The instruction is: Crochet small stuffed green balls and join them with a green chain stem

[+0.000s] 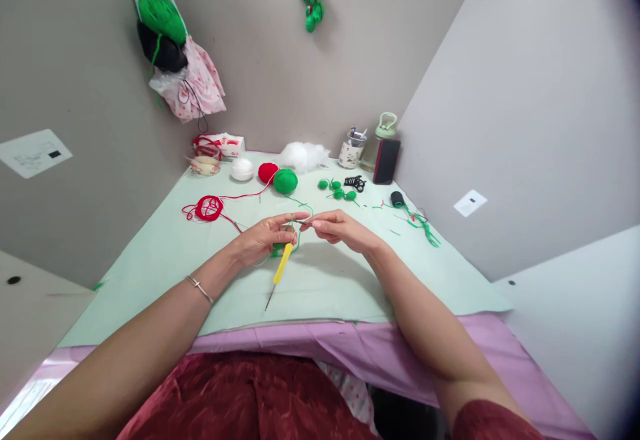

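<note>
Above the middle of the table, my left hand [264,238] is closed around a small green crochet piece [279,248], which is partly hidden by the fingers. A strand of green yarn passes over its raised index finger. My right hand [336,228] pinches a thin dark tool [303,222] whose point reaches the left fingertips; its exact kind is too small to tell. Just below the left fingers is a yellow-handled crochet hook [283,265], metal shaft slanting toward me. Whether the left hand holds this hook or it rests on the table, I cannot tell.
Behind my hands sit a green yarn ball [285,181], a red ball [268,173], a white ball [242,169] and white stuffing [303,156]. Loose red yarn [209,208] lies left. Several green crocheted balls [339,194], black scissors [355,183] and a phone [387,162] stand right.
</note>
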`<state>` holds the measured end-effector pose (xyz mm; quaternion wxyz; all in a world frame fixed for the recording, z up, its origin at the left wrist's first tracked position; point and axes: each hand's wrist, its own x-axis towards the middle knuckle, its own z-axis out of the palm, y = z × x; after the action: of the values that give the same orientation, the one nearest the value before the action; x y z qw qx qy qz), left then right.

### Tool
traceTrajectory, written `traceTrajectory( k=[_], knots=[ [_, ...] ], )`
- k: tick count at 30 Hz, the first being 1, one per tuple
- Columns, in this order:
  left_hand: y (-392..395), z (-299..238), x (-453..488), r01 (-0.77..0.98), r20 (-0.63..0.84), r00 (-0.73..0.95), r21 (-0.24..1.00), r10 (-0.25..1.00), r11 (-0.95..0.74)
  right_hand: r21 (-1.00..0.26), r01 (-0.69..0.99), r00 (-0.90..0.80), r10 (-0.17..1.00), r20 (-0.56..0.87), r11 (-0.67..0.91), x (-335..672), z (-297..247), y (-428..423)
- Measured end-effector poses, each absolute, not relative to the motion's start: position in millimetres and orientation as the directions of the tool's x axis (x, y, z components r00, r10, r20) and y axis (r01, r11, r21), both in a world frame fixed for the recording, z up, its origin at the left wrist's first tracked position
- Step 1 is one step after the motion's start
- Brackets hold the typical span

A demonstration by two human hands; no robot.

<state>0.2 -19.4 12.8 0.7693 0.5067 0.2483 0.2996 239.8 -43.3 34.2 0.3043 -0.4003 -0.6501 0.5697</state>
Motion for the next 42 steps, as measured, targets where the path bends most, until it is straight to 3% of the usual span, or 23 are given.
traceTrajectory(
  k=[11, 22, 30, 33, 38, 42],
  knots=[
    [-18.3, 9.1, 1.4, -0.217, -0.051, 0.714, 0.932, 0.698, 0.29, -0.992, 0.126, -0.465, 0.883, -0.063, -0.004, 229.1, 33.3, -45.1],
    [-17.4, 11.6, 0.7, -0.21, -0.091, 0.683, 0.926, 0.725, 0.314, -0.973, 0.21, -0.381, 0.924, 0.009, 0.096, 226.2, 30.2, -43.4],
    [-10.0, 3.4, 2.5, -0.357, -0.083, 0.401, 0.903, 0.912, 0.239, -0.855, 0.478, -0.038, 0.977, 0.211, 0.203, 236.5, 19.6, -32.9],
    [-14.1, 2.5, 6.6, -0.378, -0.053, 0.329, 0.908, 0.943, 0.183, -0.818, 0.519, -0.059, 0.965, 0.256, 0.249, 223.0, 14.0, -37.9],
    [-21.0, 0.5, 12.8, -0.351, -0.02, 0.302, 0.927, 0.953, 0.131, -0.923, 0.32, -0.363, 0.928, 0.09, 0.215, 196.1, 8.2, -47.8],
    [-19.9, -2.3, 13.0, -0.304, -0.021, 0.296, 0.946, 0.955, 0.115, -0.954, 0.233, -0.198, 0.969, 0.144, 0.19, 206.6, 10.3, -37.7]
  ],
)
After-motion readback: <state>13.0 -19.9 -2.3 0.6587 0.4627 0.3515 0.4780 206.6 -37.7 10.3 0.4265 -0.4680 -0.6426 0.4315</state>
